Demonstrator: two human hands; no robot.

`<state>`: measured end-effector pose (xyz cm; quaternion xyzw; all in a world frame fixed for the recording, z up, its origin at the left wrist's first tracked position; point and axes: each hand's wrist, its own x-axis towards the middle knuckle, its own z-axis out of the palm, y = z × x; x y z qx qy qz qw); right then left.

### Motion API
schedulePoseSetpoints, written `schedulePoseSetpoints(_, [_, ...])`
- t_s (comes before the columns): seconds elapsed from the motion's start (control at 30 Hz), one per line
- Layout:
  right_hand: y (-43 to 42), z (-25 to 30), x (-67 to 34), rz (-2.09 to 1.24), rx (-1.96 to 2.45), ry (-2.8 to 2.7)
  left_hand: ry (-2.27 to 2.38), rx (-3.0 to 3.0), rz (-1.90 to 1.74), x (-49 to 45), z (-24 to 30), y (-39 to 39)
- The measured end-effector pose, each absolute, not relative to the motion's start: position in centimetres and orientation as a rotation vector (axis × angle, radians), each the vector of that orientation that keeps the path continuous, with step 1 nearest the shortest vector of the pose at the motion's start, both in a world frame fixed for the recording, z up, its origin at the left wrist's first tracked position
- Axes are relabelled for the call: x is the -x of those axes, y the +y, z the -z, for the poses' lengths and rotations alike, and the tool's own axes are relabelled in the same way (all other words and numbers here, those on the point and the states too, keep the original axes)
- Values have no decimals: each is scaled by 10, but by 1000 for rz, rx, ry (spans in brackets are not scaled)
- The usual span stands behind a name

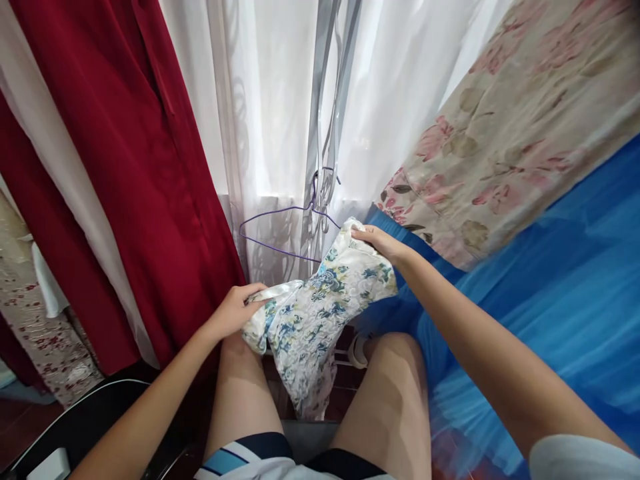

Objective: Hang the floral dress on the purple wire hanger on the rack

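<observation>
A white garment with a blue and green flower print [320, 313] hangs stretched between my two hands, above my bare knees. My left hand [234, 311] is closed on its near left edge. My right hand [381, 241] pinches its far upper corner, close to a thin purple wire hanger [280, 230] that hangs empty in front of the white sheer curtain [270, 120]. The lower part of the garment droops down between my legs.
A dark red curtain [135, 167] hangs on the left. On the right lie a beige floral cloth [520, 127] and blue netting [565, 293]. Silver window bars [325, 100] show behind the sheer curtain. A black chair edge [85, 420] is at lower left.
</observation>
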<state>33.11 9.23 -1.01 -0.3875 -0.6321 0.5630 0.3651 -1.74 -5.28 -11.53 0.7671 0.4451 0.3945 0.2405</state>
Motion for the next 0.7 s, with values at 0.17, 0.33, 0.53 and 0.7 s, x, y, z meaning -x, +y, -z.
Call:
schedulePoseSetpoints(0.17, [84,-11,-348,-1449,1040,-1675,1378,-2426,-821,75,118,-4])
schedulePoseSetpoints(0.33, [78,-18,-347,-1419,1060,-1689,1625,-2459,-847,105,72,48])
schedulePoseSetpoints(0.53, [73,-12,-341,-1620,1012,-1568,1445,-2511,-1249,74,14,65])
schedulePoseSetpoints(0.7, [66,11,-338,-1687,1052,-1445,1031,-2138,-1581,33,-4,58])
